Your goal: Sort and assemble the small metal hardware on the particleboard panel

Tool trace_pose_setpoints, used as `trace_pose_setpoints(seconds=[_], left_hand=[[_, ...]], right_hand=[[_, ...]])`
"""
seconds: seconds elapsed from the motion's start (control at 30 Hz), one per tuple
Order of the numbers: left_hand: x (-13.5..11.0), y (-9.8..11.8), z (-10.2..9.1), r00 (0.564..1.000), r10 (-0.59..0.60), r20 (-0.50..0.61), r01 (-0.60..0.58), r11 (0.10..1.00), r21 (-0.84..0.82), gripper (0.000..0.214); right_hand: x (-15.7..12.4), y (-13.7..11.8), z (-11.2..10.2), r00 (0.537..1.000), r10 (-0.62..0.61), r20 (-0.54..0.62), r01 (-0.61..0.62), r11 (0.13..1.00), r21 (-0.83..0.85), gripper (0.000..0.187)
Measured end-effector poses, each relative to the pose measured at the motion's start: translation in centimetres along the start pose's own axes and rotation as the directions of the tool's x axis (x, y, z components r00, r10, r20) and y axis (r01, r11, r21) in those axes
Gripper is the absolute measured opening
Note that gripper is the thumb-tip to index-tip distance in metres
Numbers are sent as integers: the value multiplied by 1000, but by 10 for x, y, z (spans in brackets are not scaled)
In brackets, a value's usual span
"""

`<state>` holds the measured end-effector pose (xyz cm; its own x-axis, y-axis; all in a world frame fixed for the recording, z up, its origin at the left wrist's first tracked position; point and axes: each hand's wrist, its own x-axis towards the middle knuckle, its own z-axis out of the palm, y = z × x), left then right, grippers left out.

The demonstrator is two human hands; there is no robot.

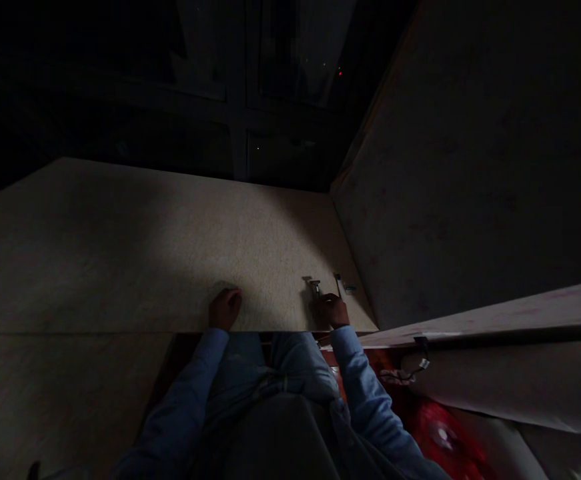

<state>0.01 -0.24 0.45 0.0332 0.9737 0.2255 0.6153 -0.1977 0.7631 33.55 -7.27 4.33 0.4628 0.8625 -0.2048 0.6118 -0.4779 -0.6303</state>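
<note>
pinching, apparently, one t-shaped metal tool [315,287] at right end of windowsill [170,247]: right hand [332,310]. left hand [225,309]: loosely curled, contents unclear. tool seemingly gripped; not taken up: slim stick [339,286], small piece [351,289].

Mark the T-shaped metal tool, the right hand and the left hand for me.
T-shaped metal tool [317,289]: head view, on the stem below its crossbar.
Right hand [333,311]: head view, middle of the hand.
Left hand [224,311]: head view, middle of the hand.
</note>
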Motion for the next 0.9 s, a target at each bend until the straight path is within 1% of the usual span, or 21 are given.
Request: trace_pose_setpoints(seconds=[0.17, 0.27, 0.33, 0.43, 0.5, 0.53, 0.57, 0.6, 0.67, 0.73, 0.8, 0.9], left_hand=[[1, 4, -3, 999, -33, 2, 33, 999, -33, 28], [1, 6, -5, 998, -55, -1, 55, 997, -58, 26], [-1, 11, -3, 996, -87, -4, 86, 993, -80, 25], [-10, 31, 8, 991, -135, 27, 137, 981, -136, 28], [-16, 52, 19, 985, -132, 107, 153, 964, -219, 34], [-19, 63, 25, 970, -154, 186, 211, 915, -342, 38], [-20, 73, 29, 956, -168, 242, 263, 859, -439, 41], [-20, 82, 32, 949, -180, 257, 291, 815, -501, 43], [-17, 90, 34, 952, -221, 212, 303, 783, -543, 47], [-12, 88, 31, 948, -264, 180, 319, 799, -509, 47], [-7, 78, 26, 944, -283, 172, 331, 823, -463, 46], [-2, 61, 17, 945, -274, 177, 324, 851, -413, 42]], right_hand=[[-11, -11, 13, 994, -91, 62, 84, 992, 98, 19], [-13, -19, 19, 988, -139, 73, 129, 983, 132, 18], [-14, -28, 25, 983, -166, 76, 155, 978, 136, 16], [-18, -48, 39, 971, -221, 95, 207, 968, 139, 14], [-22, -64, 51, 954, -276, 117, 259, 955, 142, 13], [-24, -73, 57, 944, -303, 130, 285, 948, 142, 13], [-26, -81, 62, 934, -327, 142, 308, 941, 140, 13], [-28, -89, 67, 926, -346, 150, 327, 935, 135, 15], [-32, -101, 74, 912, -377, 161, 361, 925, 117, 20], [-35, -111, 77, 891, -417, 180, 407, 909, 90, 22], [-39, -116, 77, 859, -470, 202, 464, 882, 78, 21], [-46, -115, 76, 803, -544, 242, 527, 839, 136, 21]])
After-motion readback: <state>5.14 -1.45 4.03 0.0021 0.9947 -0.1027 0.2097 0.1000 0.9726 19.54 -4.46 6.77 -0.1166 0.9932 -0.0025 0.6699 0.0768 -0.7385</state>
